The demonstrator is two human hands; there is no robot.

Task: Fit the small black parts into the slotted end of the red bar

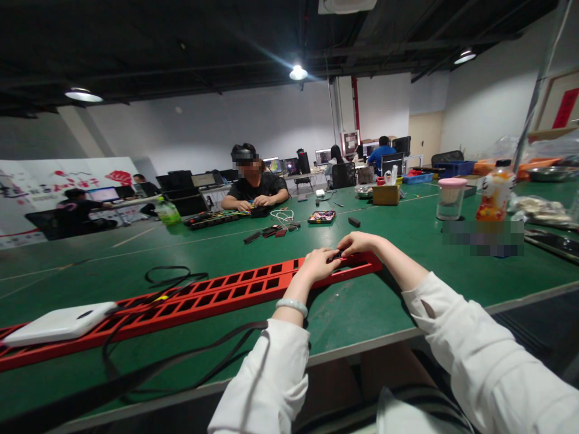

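A long red slotted frame (244,293) lies across the green table, its right end under my hands. My left hand (318,265) rests over the frame, fingers curled around a small black piece (335,255) near the right end. From the other side, my right hand (357,243) closes its fingertips on the same black piece. My fingers cover most of it, so its kind does not show. Rows of rectangular openings run along the frame to the left. A white flat device (61,323) with a black cable sits on the frame's left part.
Black straps (181,355) trail over the front left. Beyond the frame lie a dark small block (354,222), a flat colourful box (321,217) and a white cable (283,215). A pink-lidded cup (451,202) and a bottle (494,196) stand right. A co-worker (256,187) sits opposite.
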